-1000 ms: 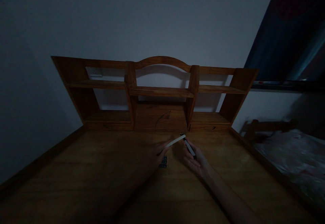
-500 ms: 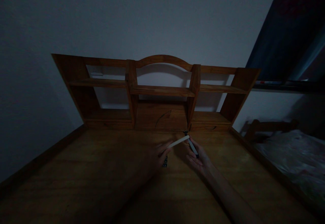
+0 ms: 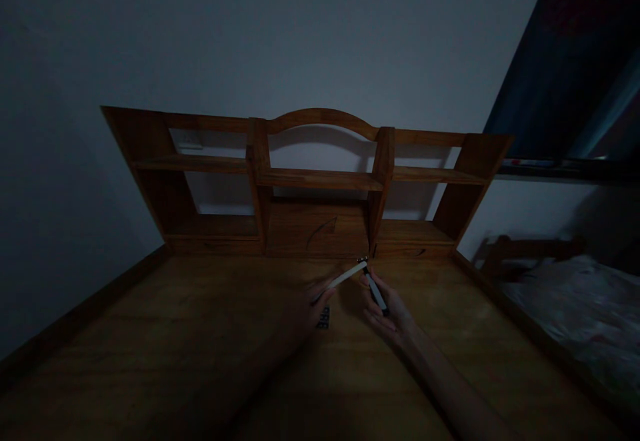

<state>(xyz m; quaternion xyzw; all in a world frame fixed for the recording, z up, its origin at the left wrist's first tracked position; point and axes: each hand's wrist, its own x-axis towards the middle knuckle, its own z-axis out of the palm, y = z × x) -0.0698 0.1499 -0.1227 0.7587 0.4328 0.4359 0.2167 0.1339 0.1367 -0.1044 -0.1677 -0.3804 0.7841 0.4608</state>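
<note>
In the dim head view my left hand (image 3: 309,304) is closed around a slim white stick (image 3: 345,275), which slants up to the right. My right hand (image 3: 393,311) grips the pale grey and black handle of a razor (image 3: 377,292), its small dark crosswise head pointing away from me. The far end of the stick lies at the razor's neck, just under the head; whether they touch I cannot tell. Beside and partly behind my left hand, a small dark strip with lighter marks (image 3: 323,320) lies on the wooden desk (image 3: 225,348).
A wooden shelf unit (image 3: 320,180) with small drawers stands along the desk's back edge, against a pale wall. Raised wooden edging (image 3: 520,318) runs along the right side. Beyond it are a plastic-covered heap (image 3: 575,308) and a dark curtain (image 3: 565,61).
The stick's tip has shifted slightly left and up, toward the razor's head. My right hand and the razor have moved a little left. More of the dark strip shows.
</note>
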